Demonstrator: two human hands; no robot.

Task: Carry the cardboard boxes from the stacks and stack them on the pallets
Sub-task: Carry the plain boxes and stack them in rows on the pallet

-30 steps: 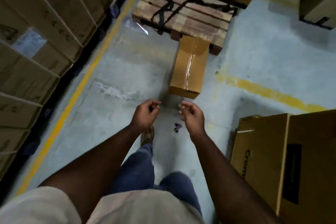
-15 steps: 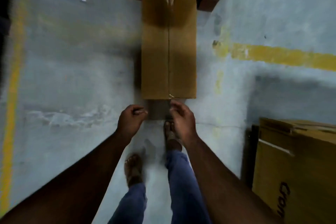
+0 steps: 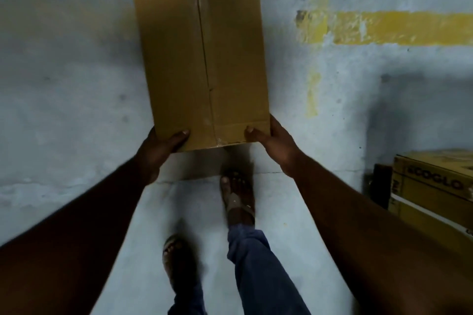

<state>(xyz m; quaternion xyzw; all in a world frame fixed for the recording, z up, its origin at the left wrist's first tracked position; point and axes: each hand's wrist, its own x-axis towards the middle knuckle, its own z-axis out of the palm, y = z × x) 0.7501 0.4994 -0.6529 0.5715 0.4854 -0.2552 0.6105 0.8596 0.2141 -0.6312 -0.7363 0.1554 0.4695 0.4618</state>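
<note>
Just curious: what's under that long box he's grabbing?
Under the box's near end: grey floor and a sandalled foot. Both hands grip its corners. Whatever lies beneath the rest is covered.

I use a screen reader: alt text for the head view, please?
Both hands, left hand and right hand, grip the near corners of a long taped cardboard box above a grey floor with yellow lines. Sandalled feet show below; a printed carton sits at right.

The single head view looks steeply down, close over the floor (image 3: 76, 84) at the person's feet.
</note>
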